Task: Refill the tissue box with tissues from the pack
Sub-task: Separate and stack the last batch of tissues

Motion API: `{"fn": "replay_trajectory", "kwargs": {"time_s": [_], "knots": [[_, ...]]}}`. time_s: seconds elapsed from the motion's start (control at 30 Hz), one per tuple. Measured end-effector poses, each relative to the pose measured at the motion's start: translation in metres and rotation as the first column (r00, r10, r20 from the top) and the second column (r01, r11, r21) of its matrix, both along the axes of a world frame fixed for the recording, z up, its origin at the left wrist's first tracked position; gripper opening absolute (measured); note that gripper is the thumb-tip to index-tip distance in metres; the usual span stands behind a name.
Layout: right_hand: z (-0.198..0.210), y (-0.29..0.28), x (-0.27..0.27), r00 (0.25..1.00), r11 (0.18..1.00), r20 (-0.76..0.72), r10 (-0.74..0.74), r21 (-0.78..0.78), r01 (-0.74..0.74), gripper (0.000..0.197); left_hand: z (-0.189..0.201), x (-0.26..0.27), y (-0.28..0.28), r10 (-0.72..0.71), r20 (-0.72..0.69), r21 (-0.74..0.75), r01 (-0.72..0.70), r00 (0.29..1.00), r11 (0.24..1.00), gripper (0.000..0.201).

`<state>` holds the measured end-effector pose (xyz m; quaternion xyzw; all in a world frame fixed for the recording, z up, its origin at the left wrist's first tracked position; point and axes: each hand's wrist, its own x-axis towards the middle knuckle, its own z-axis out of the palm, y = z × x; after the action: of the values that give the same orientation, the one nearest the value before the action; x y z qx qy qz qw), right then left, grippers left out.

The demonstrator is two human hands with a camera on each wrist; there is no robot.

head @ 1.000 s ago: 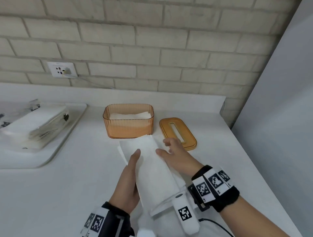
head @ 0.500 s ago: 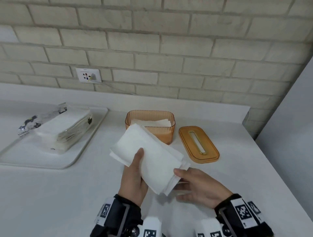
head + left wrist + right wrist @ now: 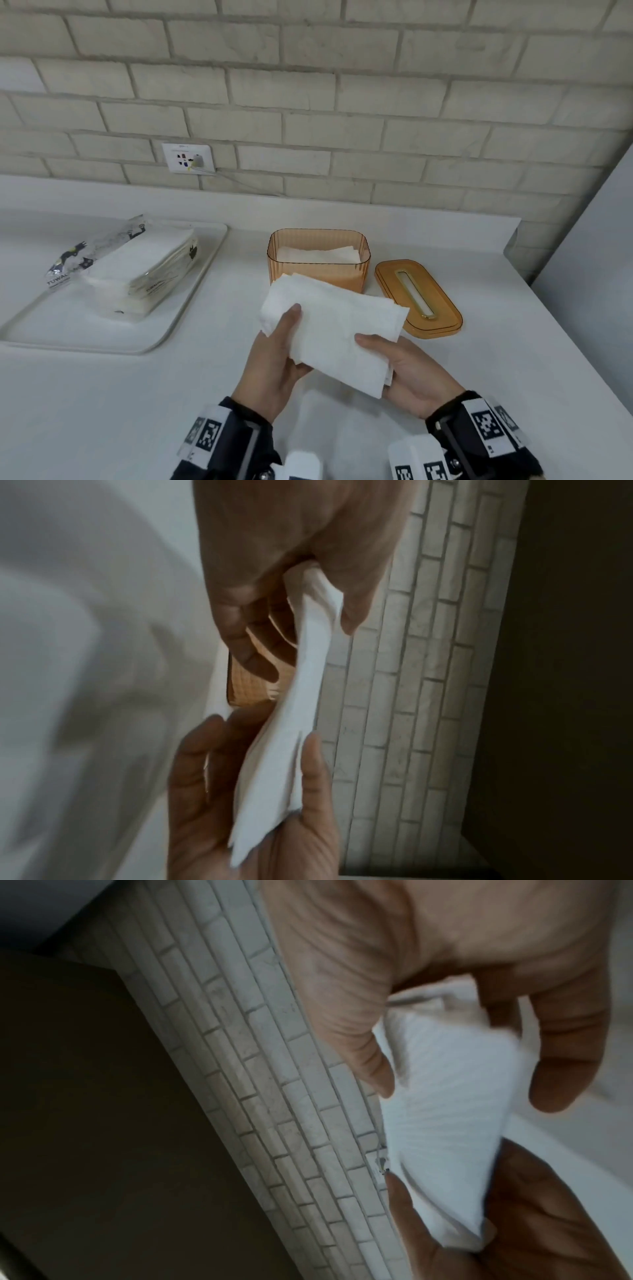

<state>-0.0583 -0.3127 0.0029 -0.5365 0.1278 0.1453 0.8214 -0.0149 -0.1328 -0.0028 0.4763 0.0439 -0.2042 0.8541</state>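
Observation:
Both hands hold a white stack of tissues [image 3: 334,329] above the counter, just in front of the orange tissue box [image 3: 318,270]. My left hand [image 3: 277,356] grips the stack's left end, thumb on top and fingers beneath. My right hand [image 3: 407,370] grips the near right end the same way. The wrist views show the tissue stack [image 3: 291,750] [image 3: 445,1123] pinched between thumb and fingers. The box is open, with white tissues inside. Its orange lid [image 3: 418,298] lies flat to the right. The opened tissue pack [image 3: 133,267] lies on the left.
The pack rests on a white tray [image 3: 185,308] at the left of the white counter. A brick wall with a socket [image 3: 188,158] stands behind. A grey panel [image 3: 589,274] bounds the counter's right side.
The stack has turned from lengthwise to crosswise in front of the box. My right hand slid from its far side to its near right end. The head view shifted right.

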Motion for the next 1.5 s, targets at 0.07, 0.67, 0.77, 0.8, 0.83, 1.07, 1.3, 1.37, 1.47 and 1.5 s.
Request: {"fn": "replay_trajectory", "kwargs": {"time_s": [0.07, 0.67, 0.77, 0.8, 0.83, 1.07, 1.3, 1.37, 1.47, 1.5], "knots": [[0.003, -0.009, 0.004, 0.998, 0.994, 0.048, -0.048, -0.095, 0.053, 0.050, 0.002, 0.009, 0.011, -0.003, 0.001, 0.026, 0.002, 1.000, 1.000, 0.038], [-0.018, -0.019, 0.009, 1.000, 1.000, -0.004, 0.010, 0.008, -0.010, 0.087, -0.005, 0.023, 0.008, -0.170, 0.177, 0.172, 0.139, 0.969, 0.975, 0.044], [-0.012, -0.002, 0.014, 0.994, 0.979, 0.092, -0.054, 0.200, 0.035, 0.067, -0.011, 0.012, -0.005, -0.237, 0.184, 0.153, 0.210, 0.954, 0.966, 0.051], [-0.007, 0.001, 0.017, 0.985, 0.972, 0.129, -0.111, 0.221, 0.080, 0.057, -0.015, 0.010, -0.007, -0.256, 0.188, 0.161, 0.227, 0.948, 0.961, 0.056], [-0.001, 0.000, 0.020, 0.974, 0.970, 0.161, -0.157, 0.211, 0.121, 0.050, -0.017, 0.010, -0.005, -0.268, 0.186, 0.162, 0.239, 0.945, 0.957, 0.061], [0.026, -0.022, 0.028, 0.949, 0.931, 0.314, 0.001, -0.347, 0.115, 0.057, -0.002, 0.039, 0.019, -0.374, 0.274, 0.286, 0.297, 0.886, 0.911, 0.063], [0.007, -0.018, 0.021, 0.953, 0.820, 0.226, 0.202, -0.571, -0.038, 0.054, -0.007, 0.030, 0.000, -0.543, 0.368, 0.543, 0.300, 0.755, 0.784, 0.044], [-0.003, -0.014, 0.020, 0.950, 0.818, 0.217, 0.222, -0.572, -0.060, 0.044, -0.011, 0.026, -0.005, -0.606, 0.364, 0.597, 0.322, 0.707, 0.735, 0.046], [-0.002, -0.010, 0.025, 0.956, 0.830, 0.233, 0.176, -0.558, -0.017, 0.037, -0.009, 0.024, -0.010, -0.597, 0.379, 0.591, 0.311, 0.707, 0.744, 0.043], [0.000, -0.009, 0.027, 0.953, 0.827, 0.243, 0.180, -0.562, -0.013, 0.035, -0.007, 0.024, -0.011, -0.582, 0.386, 0.588, 0.295, 0.716, 0.753, 0.042]]}}
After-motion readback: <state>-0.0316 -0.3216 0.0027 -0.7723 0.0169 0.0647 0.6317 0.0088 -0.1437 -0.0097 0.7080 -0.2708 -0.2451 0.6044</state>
